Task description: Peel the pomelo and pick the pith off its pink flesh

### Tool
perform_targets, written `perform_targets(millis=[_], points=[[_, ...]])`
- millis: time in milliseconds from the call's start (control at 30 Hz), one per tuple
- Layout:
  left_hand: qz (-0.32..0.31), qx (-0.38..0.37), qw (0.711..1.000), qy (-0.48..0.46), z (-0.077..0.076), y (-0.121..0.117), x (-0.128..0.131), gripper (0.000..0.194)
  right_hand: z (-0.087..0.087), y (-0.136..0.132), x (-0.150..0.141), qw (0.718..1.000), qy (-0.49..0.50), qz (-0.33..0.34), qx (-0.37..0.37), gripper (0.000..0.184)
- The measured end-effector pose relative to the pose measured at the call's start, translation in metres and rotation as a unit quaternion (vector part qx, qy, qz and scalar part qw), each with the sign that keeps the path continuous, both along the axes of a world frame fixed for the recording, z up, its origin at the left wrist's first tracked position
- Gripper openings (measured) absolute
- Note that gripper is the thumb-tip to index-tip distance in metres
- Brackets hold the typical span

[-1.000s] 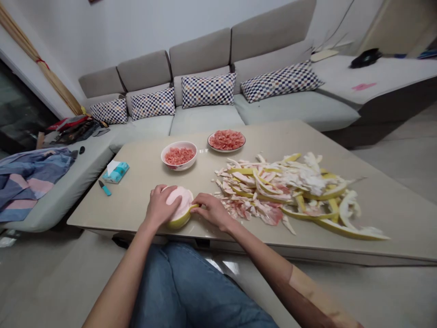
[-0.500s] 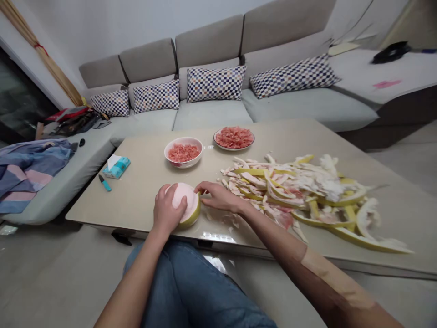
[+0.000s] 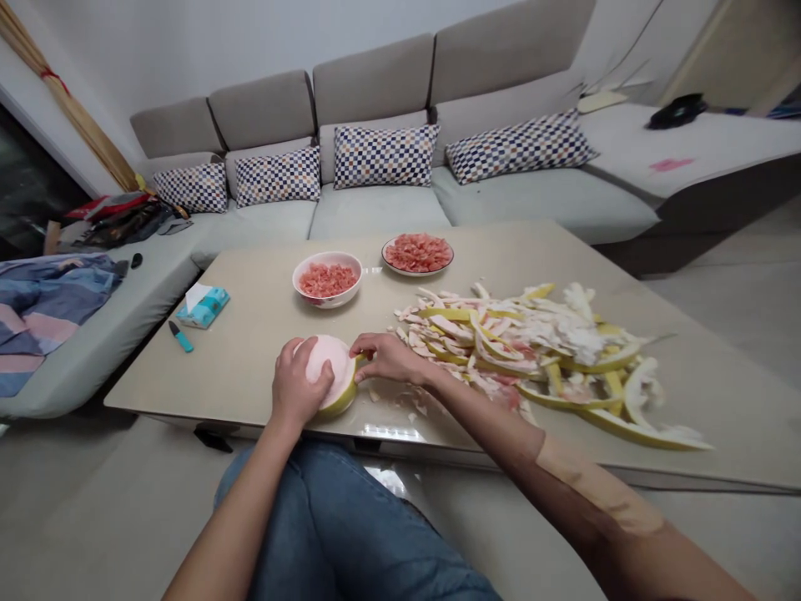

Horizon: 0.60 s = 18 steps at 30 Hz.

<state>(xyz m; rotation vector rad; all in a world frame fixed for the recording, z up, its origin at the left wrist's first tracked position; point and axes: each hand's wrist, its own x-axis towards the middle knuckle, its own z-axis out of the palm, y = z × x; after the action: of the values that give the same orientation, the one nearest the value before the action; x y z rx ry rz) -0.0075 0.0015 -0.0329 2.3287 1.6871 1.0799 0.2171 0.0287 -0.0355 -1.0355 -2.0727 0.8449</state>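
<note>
- The person's legs in blue jeans (image 3: 350, 526) fill the bottom centre of the frame, with the two bare forearms reaching up over them.
- The left forearm rises steeply from the bottom left; its hand, the left hand (image 3: 296, 382), is bent over the left side of the fruit, fingers on top and thumb across the pale face, holding it firmly.
- The fruit (image 3: 331, 369) sits near the front edge of the table (image 3: 244, 376), just below the centre of the frame, its upper part pale and its lower part still in yellow-green rind.
- The right forearm slants up and leftward from the bottom right corner; the right hand (image 3: 386, 357) is turned palm inward, thumb and forefinger pinching the rind (image 3: 358, 367) at the fruit's right edge.
- A wide heap of peel (image 3: 531, 334) spreads right of centre, beyond the right forearm.
- The small knife (image 3: 181, 337) lies left of centre, just beside the tissue pack (image 3: 205, 308).
- Farther back, the bowl (image 3: 330, 301) of pink pulp stands above the fruit in the frame, and the plate (image 3: 418, 275) of pulp is to its right.
- The grey sofa (image 3: 375, 213) with checked cushions (image 3: 386, 156) crosses the top.
</note>
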Motion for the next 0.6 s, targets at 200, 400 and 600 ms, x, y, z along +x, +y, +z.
perform_targets(millis=[200, 400, 600], points=[[-0.01, -0.002, 1.0, 0.008, 0.002, 0.001, -0.001, 0.042, -0.006, -0.012, -0.001, 1.0, 0.006, -0.023, -0.01, 0.025], [-0.006, -0.001, 1.0, 0.003, 0.002, 0.002, 0.0, 0.04, -0.007, -0.021, -0.003, 0.999, 0.039, -0.008, 0.009, 0.038], [-0.006, -0.001, 1.0, 0.008, 0.002, 0.001, -0.002, 0.041, -0.008, -0.032, -0.011, 0.997, 0.067, -0.044, 0.014, 0.027]])
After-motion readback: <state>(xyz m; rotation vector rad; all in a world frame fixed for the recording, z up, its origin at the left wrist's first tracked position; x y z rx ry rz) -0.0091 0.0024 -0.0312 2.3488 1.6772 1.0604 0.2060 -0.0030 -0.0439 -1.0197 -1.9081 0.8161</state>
